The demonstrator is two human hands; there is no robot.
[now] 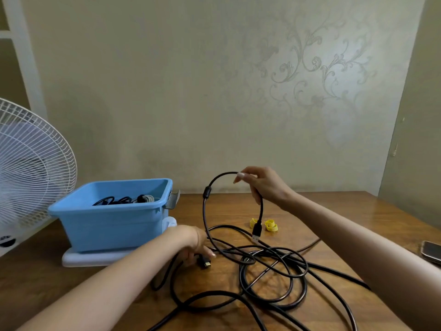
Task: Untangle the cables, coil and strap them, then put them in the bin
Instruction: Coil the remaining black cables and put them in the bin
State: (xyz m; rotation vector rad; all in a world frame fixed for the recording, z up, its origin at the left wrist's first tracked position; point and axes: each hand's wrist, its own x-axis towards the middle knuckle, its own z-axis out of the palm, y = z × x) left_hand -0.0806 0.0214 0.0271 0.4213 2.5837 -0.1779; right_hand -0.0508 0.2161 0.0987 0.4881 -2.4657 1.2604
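Black cables (272,271) lie tangled in loops on the wooden table (346,223). My right hand (260,185) holds one thin black cable up in an arch, and its USB plug (256,231) hangs down just above the tangle. A ferrite bead (206,192) sits on that raised cable. Low on the table, my left hand (193,244) grips another cable near its gold-tipped plug (205,262). Two yellow straps (270,225) lie behind the tangle. The blue bin (112,220) stands at the left with coiled cables inside.
A white fan (28,168) stands at the far left beside the bin. The bin rests on a white lid or tray (90,258). A phone (432,252) lies at the table's right edge. The wall runs close behind the table.
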